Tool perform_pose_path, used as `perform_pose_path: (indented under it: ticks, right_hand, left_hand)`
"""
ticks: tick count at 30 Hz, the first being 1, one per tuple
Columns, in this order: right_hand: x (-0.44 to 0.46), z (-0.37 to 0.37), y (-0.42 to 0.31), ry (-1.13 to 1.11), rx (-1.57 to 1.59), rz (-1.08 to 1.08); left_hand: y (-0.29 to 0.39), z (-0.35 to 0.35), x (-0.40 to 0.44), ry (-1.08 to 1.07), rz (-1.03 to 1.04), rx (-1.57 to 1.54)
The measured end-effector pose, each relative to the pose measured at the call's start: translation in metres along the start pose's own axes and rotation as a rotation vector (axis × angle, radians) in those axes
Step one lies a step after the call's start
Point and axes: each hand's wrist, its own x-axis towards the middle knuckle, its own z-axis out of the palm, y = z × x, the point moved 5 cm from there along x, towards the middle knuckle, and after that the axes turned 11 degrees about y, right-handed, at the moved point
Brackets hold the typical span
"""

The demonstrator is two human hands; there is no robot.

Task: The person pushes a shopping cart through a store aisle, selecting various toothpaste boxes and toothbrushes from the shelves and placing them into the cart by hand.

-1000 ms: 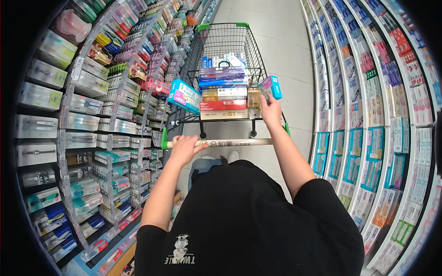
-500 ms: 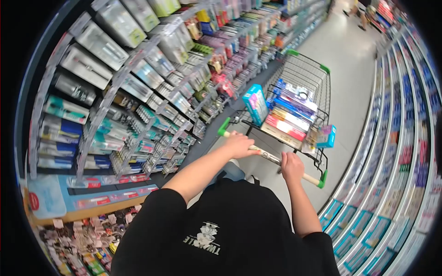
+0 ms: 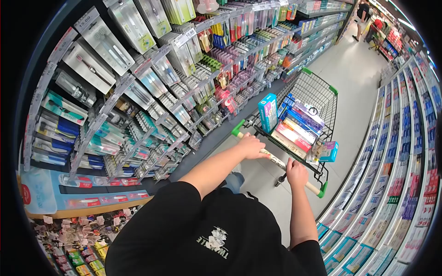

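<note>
Shopping cart [image 3: 333,90], one, wire, green at the corners: on the floor [image 3: 352,60], between hanging packs [image 3: 99,43] on our left and rows of boxed goods [image 3: 395,175] on our right. Long axis runs up and rightward through the view, roughly with the aisle; the front end points away from us.

Handle [image 3: 275,160], one, pale, lettered: across the cart's near edge. Its own long axis slants from upper left to lower right, about square to the cart's length.

Left hand [image 3: 251,146], one: fingers closed around the handle, towards its left end. Right hand [image 3: 297,173], one: likewise wrapped, short of the right end; fingertips hidden from us.

Box stack [image 3: 299,126], several pieces: in the cart by the near edge, long sides roughly parallel to the handle. Blue carton [image 3: 268,112], upright: near left corner. Second blue carton [image 3: 329,152]: near right corner.

Progress, by our judgement. Done: goods aboard, both hands on the handle. Left: nothing unloaded, cart within the aisle; how much more, we cannot tell.
</note>
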Motion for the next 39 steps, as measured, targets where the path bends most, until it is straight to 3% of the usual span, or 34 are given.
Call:
perform_pose_path:
  ticks: [6,9,10,13,17,21,23,25,28,32,35,39]
  right_hand:
    - [0.056,0.015,0.006,-0.047,-0.018,0.032]
    - [0.081,0.017,0.010,-0.011,-0.033,0.023]
    - [0.088,0.017,0.011,-0.014,-0.018,0.026]
    - [0.107,0.014,0.013,-0.032,-0.036,0.046]
    - [0.126,0.012,0.015,-0.051,-0.024,0.054]
    - [0.139,0.019,0.019,-0.068,-0.013,0.051]
    - [0.143,0.020,0.019,-0.075,-0.016,0.059]
    - [0.147,0.024,0.019,-0.075,-0.022,0.056]
    - [0.151,0.026,0.019,-0.070,-0.021,0.052]
    - [0.151,0.029,0.021,-0.052,-0.020,0.056]
    - [0.151,0.027,0.018,-0.054,-0.042,0.039]
    - [0.152,0.028,0.019,-0.063,-0.047,0.050]
  left_hand:
    - [-0.015,-0.007,0.051,0.109,0.021,-0.043]
    - [-0.019,-0.014,0.067,0.320,0.092,-0.041]
    - [-0.023,-0.018,0.070,0.403,0.134,-0.185]
    - [-0.052,-0.046,0.081,0.629,-0.001,-0.713]
    - [-0.157,-0.104,0.088,1.090,-0.314,-0.768]
    - [-0.285,-0.170,0.093,1.413,-0.674,-0.570]
    - [-0.338,-0.192,0.098,1.561,-0.655,-0.436]
    - [-0.370,-0.202,0.102,1.617,-0.760,-0.209]
    - [-0.386,-0.220,0.102,1.495,-0.839,-0.388]
    - [-0.417,-0.208,0.114,1.611,-0.878,-0.387]
    - [-0.427,-0.203,0.120,1.457,-0.978,-0.745]
    - [-0.424,-0.201,0.121,1.537,-0.763,-0.795]
